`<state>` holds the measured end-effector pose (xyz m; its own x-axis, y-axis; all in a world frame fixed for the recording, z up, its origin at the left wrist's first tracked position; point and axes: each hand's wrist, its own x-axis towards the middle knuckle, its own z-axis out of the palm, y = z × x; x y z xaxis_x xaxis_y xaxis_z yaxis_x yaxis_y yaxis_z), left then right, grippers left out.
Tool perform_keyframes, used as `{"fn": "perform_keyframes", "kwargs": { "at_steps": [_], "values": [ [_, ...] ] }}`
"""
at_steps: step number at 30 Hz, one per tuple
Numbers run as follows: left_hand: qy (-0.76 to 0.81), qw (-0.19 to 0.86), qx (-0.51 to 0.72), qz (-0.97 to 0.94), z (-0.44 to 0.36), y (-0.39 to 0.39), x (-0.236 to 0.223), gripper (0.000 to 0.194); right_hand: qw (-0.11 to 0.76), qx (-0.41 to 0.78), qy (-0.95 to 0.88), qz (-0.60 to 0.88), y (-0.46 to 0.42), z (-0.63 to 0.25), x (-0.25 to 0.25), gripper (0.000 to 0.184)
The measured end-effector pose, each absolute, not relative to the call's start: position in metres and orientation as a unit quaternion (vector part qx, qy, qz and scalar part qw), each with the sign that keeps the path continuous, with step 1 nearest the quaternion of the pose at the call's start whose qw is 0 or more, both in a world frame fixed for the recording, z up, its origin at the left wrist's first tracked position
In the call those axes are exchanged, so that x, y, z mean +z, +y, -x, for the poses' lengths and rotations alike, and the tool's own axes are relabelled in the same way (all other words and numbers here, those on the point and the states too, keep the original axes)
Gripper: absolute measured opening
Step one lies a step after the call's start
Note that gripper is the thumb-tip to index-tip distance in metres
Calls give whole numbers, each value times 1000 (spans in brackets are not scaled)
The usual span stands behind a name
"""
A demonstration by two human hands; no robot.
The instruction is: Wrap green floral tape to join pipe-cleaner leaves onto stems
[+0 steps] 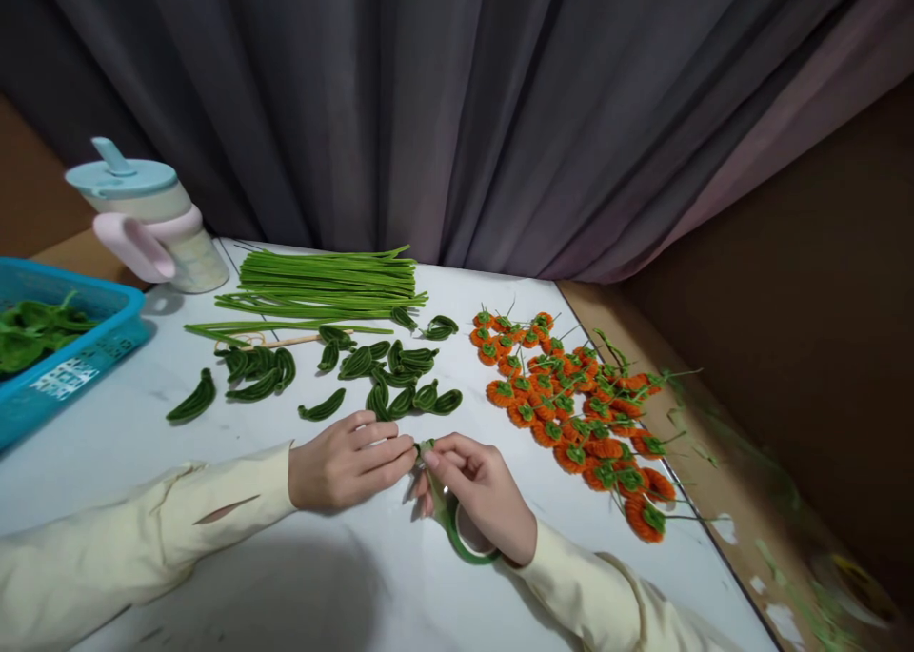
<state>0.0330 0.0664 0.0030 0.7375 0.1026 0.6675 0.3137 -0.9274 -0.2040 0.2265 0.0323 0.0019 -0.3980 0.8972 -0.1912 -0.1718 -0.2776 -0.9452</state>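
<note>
"Hands?"
"Left hand (351, 464) and right hand (484, 492) pinched a green piece (427, 444), five o'clock from the leaves (359, 363)."
"Risk?"
"A slack pinch could have slipped, unwinding the tape roll (455, 541)."

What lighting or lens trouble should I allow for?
Head view: shadow on the table below the left sleeve; curtain dark; lower right corner dim and smeared; cup leaning, perhaps lens distortion; small piece between left hand and right hand too blurred to identify.
</note>
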Motion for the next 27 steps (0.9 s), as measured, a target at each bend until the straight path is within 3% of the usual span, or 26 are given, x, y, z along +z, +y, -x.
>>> {"fn": "perform_keyframes", "kwargs": {
  "at_steps": [5, 11, 19, 27],
  "values": [
    [-87, 170, -347, 918, -33, 67, 4, 22, 376, 715, -461, 367, 33, -227, 2, 26],
    [-128, 147, -335, 922, -32, 65, 1, 32, 373, 704, -476, 372, 34, -227, 3, 26],
    [-124, 138, -327, 926, -33, 64, 2, 31, 376, 709, -473, 363, 33, -227, 4, 26],
    [-128, 124, -338, 924, -35, 65, 0, 25, 420, 712, -454, 333, 30, -226, 1, 27]
  ]
}}
